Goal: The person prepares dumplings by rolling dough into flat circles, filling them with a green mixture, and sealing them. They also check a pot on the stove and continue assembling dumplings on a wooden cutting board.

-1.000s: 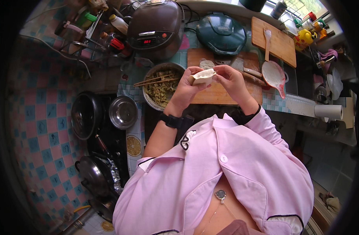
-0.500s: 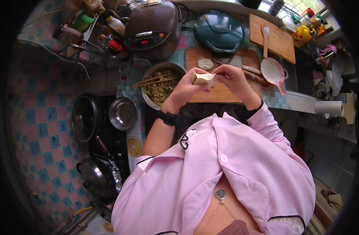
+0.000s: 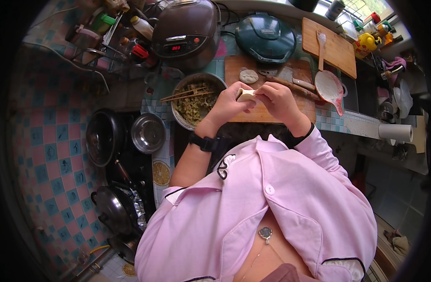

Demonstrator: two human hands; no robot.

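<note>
A pale filled dumpling [image 3: 246,95] sits pinched between my left hand [image 3: 228,107] and my right hand [image 3: 276,99], held above a wooden cutting board [image 3: 262,113]. To the left of my hands stands a metal bowl of chopped filling [image 3: 194,103] with chopsticks [image 3: 183,95] laid across its rim. A flat round dough wrapper [image 3: 248,76] lies on the board beyond my fingers. A black watch is on my left wrist.
A brown rice cooker [image 3: 187,30] and a dark green electric griddle [image 3: 265,37] stand at the back. A knife [image 3: 290,82], a white ladle [image 3: 329,85] and a second wooden board [image 3: 335,44] lie to the right. Black pans [image 3: 102,138] and a steel bowl [image 3: 148,133] sit at the left.
Both hands keep hold of the dumpling and have shifted slightly as the fingers work along its edge. The view has moved a little.
</note>
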